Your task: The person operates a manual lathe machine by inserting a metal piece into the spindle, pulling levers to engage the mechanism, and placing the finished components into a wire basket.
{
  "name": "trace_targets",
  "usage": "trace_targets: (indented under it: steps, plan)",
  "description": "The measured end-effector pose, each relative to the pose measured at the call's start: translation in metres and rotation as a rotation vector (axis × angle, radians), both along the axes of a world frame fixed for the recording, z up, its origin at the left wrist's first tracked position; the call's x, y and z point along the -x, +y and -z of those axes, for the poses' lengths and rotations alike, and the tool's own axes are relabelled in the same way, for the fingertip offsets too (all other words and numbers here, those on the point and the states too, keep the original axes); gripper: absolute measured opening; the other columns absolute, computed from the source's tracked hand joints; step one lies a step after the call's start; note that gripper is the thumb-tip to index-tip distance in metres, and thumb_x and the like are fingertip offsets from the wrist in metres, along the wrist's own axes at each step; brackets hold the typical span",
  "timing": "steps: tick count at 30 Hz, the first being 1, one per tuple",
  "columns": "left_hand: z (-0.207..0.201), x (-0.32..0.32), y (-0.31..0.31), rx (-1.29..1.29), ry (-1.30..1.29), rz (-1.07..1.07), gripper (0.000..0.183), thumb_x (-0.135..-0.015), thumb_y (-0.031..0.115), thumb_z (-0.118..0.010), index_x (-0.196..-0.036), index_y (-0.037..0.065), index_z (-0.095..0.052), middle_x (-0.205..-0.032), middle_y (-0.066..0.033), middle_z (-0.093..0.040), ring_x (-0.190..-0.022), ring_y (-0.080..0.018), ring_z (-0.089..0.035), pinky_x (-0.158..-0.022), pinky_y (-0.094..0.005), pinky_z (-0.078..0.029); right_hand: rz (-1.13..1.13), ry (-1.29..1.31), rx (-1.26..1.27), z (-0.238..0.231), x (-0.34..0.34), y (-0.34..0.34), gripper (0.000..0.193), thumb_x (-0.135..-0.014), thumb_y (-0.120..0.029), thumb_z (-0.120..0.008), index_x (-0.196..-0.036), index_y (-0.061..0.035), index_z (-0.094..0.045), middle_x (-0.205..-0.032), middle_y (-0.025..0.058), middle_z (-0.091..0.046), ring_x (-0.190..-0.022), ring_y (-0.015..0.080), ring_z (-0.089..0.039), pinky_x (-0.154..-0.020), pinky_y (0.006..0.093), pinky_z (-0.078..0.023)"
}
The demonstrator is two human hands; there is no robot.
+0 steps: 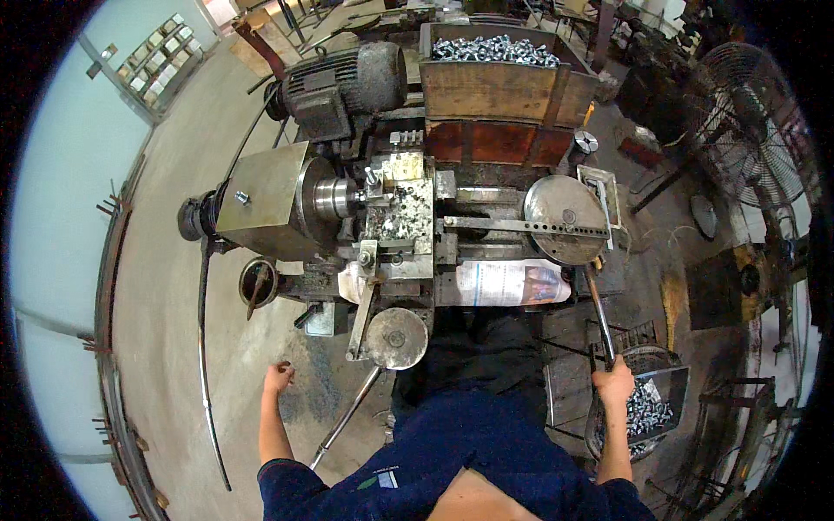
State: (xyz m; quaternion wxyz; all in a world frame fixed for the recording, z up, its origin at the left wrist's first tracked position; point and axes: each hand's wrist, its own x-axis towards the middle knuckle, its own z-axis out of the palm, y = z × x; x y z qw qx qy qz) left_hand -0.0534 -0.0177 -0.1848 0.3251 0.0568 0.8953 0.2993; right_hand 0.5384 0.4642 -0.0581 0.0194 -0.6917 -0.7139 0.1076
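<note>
My right hand (pixel 615 382) is wrapped round the lower end of a metal lever (pixel 600 313), which runs up to a large round plate (pixel 565 241) on the right of a small lathe. My left hand (pixel 279 376) is raised over the floor at the left, its fingers curled together; whatever they hold, if anything, is too small to name. Between that hand and my body, a second lever (pixel 346 418) slants down from a smaller round plate (pixel 398 339). Beyond, the lathe's shiny chuck (pixel 332 198) faces the tool slide (pixel 401 217), which is strewn with metal chips.
A wooden-sided bin (pixel 486 94) full of small metal parts stands behind the lathe, beside a grimy motor (pixel 347 80). A basket (pixel 682 382) of similar parts sits by my right forearm. A printed sheet (pixel 499 283) covers the front bed. A fan (pixel 743 126) stands far right.
</note>
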Motion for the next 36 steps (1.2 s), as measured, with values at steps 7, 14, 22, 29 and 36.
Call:
trace_targets:
  steps: [7, 14, 22, 29, 36]
  plan:
    - [-0.022, -0.003, 0.040, 0.060, 0.129, 0.160, 0.036, -0.072, 0.010, -0.060, -0.105, -0.006, -0.057, -0.073, -0.0150, -0.063, -0.053, -0.0164, -0.059, -0.048, -0.0309, -0.048, 0.004, -0.061, 0.037, -0.001, 0.004, -0.007, 0.044, -0.053, -0.026, -0.060, -0.089, -0.0017, -0.053, -0.077, 0.0241, -0.061, -0.072, 0.0426, -0.058, -0.068, 0.0494, -0.046]
    - [-0.023, -0.005, 0.041, 0.039, 0.056, 0.130, 0.036, -0.073, 0.012, -0.059, -0.105, -0.006, -0.057, -0.073, -0.0145, -0.063, -0.053, -0.0167, -0.060, -0.049, -0.0294, -0.047, -0.099, -0.094, -0.003, -0.008, 0.004, 0.016, 0.024, -0.059, -0.027, -0.054, -0.071, -0.0070, -0.059, -0.070, 0.0202, -0.061, -0.068, 0.0383, -0.060, -0.065, 0.0464, -0.048]
    - [-0.036, 0.036, 0.079, 0.053, 0.332, 0.195, 0.041, -0.077, 0.018, -0.059, -0.112, -0.003, -0.053, -0.088, -0.0186, -0.064, -0.072, -0.0246, -0.063, -0.068, -0.0337, -0.049, 0.007, -0.399, -0.069, 0.006, -0.052, 0.178, 0.031, -0.064, -0.028, -0.059, -0.089, -0.0098, -0.060, -0.092, 0.0143, -0.061, -0.085, 0.0304, -0.060, -0.073, 0.0451, -0.047]
    - [-0.030, 0.030, 0.162, 0.395, 0.551, 0.476, 0.051, -0.077, 0.043, -0.059, -0.108, 0.002, -0.056, -0.096, -0.0202, -0.061, -0.086, -0.0355, -0.060, -0.074, -0.0415, -0.047, 0.145, -0.416, -0.237, -0.004, 0.019, 0.255, 0.061, -0.066, -0.027, -0.061, -0.122, -0.0122, -0.044, -0.119, 0.0117, -0.049, -0.116, 0.0293, -0.042, -0.093, 0.0497, -0.033]
    - [0.063, 0.016, 0.132, 0.242, 0.592, 0.134, 0.050, -0.076, 0.052, -0.055, -0.086, 0.003, -0.058, -0.079, -0.0203, -0.062, -0.077, -0.0376, -0.060, -0.067, -0.0464, -0.047, -0.139, -0.191, -0.478, 0.007, 0.039, 0.200, 0.072, -0.058, -0.020, -0.064, -0.126, -0.0112, -0.041, -0.127, 0.0156, -0.041, -0.125, 0.0312, -0.031, -0.101, 0.0483, -0.026]
